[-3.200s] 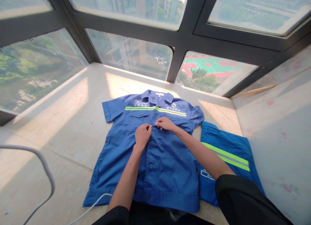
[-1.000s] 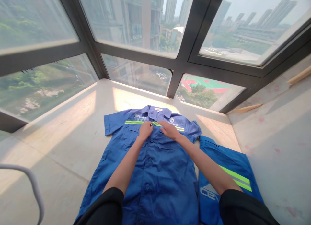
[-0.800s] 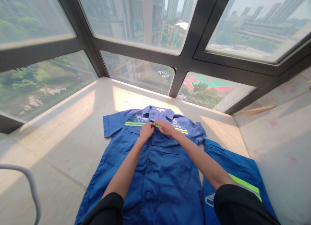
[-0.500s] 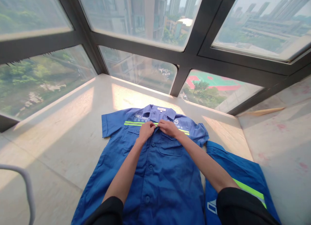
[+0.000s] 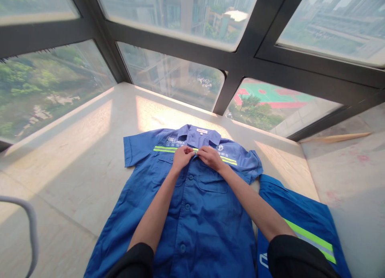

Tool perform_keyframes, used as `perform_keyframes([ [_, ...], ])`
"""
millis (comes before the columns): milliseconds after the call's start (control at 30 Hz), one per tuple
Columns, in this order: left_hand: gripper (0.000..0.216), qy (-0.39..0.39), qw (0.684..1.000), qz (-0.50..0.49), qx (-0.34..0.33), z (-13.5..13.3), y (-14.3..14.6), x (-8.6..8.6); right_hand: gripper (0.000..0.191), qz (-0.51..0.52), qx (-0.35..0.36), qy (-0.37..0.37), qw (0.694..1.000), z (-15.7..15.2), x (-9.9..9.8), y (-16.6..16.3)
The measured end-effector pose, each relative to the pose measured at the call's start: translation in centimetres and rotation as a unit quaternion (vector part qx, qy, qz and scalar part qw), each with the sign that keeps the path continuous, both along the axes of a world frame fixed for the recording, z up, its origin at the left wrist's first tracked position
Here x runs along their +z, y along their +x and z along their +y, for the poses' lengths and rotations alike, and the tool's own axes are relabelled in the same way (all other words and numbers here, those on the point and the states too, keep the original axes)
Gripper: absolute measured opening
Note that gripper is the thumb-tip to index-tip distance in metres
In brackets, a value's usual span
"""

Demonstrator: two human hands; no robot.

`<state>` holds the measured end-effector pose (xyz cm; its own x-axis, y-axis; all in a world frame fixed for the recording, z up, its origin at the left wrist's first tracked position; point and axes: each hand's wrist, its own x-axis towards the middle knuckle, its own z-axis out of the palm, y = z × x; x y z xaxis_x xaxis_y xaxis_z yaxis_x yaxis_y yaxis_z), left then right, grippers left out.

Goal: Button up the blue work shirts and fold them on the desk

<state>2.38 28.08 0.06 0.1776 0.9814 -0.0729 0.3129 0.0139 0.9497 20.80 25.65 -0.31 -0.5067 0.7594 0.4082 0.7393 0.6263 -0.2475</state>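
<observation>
A blue short-sleeved work shirt (image 5: 198, 214) with a yellow-green reflective stripe across the chest lies flat, front up, on a pale stone window ledge (image 5: 75, 162). Its collar points toward the glass. My left hand (image 5: 181, 158) and my right hand (image 5: 211, 158) meet at the shirt's front placket on the stripe, just below the collar. Both pinch the cloth edges there. Buttons run down the placket toward me between my forearms.
A second blue garment (image 5: 300, 230) with a reflective stripe lies folded to the right of the shirt. Dark-framed windows (image 5: 234, 61) wall the ledge at the back and left. A grey curved bar (image 5: 30, 230) shows at the lower left. A wooden strip (image 5: 343, 137) lies at the right.
Both hands have moved up the placket, from the pocket level to the reflective stripe near the collar. The view has shifted slightly; the shirt has stayed in place.
</observation>
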Motion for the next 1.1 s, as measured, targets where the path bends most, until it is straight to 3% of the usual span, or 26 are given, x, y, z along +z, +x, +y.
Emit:
perform_keyframes([
  [200,0.007,-0.009,0.999,-0.040,0.001,-0.2,0.1,-0.3,0.028,0.025,-0.012,0.006,1.000,0.0,-0.9,0.4],
  [433,0.006,-0.008,1.000,-0.008,-0.012,-0.7,0.1,0.5,0.033,0.014,0.000,-0.004,1.000,0.1,-1.1,0.6],
  [667,0.014,0.068,0.996,0.047,-0.024,-2.3,0.1,1.5,0.031,-0.007,0.009,-0.003,1.000,-0.1,-0.3,0.2],
  [867,0.047,0.089,0.986,0.135,-0.044,-3.1,0.2,2.1,0.032,-0.018,0.011,0.004,1.000,0.0,-0.3,0.1],
  [967,0.038,0.092,0.980,0.171,-0.049,-3.2,0.5,2.0,0.033,-0.022,0.015,0.007,1.000,0.1,-0.3,0.0],
  [1100,0.037,0.070,0.989,0.126,-0.045,-3.0,0.6,1.8,0.033,-0.001,0.018,0.003,1.000,0.2,-0.4,0.1],
])
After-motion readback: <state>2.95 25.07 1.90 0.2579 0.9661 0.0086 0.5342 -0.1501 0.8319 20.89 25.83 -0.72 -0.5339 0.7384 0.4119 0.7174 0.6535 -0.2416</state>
